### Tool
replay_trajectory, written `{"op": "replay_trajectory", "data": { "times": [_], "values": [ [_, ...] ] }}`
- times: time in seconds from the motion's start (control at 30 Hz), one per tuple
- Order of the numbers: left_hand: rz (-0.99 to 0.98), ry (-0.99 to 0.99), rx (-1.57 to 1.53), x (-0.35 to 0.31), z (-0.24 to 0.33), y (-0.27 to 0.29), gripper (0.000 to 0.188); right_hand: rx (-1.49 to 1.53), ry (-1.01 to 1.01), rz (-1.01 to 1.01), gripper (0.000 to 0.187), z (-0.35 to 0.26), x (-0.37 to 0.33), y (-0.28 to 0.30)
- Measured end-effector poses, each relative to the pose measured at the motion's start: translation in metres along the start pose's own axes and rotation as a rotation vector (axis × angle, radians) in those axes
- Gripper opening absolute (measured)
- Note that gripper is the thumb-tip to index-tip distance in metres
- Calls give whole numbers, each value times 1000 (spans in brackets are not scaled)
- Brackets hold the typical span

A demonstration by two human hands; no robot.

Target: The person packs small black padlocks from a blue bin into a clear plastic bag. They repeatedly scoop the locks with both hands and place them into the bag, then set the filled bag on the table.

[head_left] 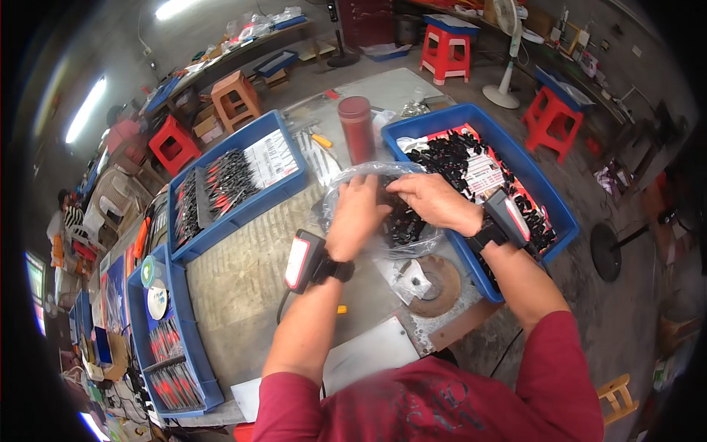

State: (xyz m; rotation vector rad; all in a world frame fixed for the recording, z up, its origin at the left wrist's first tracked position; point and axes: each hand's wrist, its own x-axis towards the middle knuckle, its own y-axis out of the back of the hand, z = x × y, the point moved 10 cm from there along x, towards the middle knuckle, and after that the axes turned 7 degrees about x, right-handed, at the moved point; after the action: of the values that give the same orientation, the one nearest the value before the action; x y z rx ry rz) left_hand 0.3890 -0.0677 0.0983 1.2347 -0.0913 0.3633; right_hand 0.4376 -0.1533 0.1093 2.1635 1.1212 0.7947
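Observation:
A clear plastic bag [426, 247] of small black parts [403, 227] stands on the table in front of me, its mouth spread. At the bag's left side, my left hand [359, 212] curls its fingers over the plastic, thumb reaching toward the black parts. From the right, my right hand [436, 200] comes over the bag, its thumb and fingers drawn together above the opening. What lies between those fingertips is too small or hidden to name. Both wrists carry a strapped device with a black body.
Right of the bag, a blue tray [572, 227] holds many black parts. Two blue trays [243, 229] [211, 404] with red-and-black tools stand left. Behind the bag rises a red cylinder [356, 132]; nearer me lies a round brown disc [443, 289]. Red stools [445, 53] and a fan [508, 59] stand beyond.

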Motion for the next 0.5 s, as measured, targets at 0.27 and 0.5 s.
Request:
{"op": "replay_trajectory", "data": {
  "times": [0.27,0.5],
  "values": [
    [118,-257,-212,1,86,9,33,-172,-163,342,26,98,-75,116],
    [-390,-556,-206,-15,185,-68,74,-452,-685,167,41,204,-162,138]
  ]
}}
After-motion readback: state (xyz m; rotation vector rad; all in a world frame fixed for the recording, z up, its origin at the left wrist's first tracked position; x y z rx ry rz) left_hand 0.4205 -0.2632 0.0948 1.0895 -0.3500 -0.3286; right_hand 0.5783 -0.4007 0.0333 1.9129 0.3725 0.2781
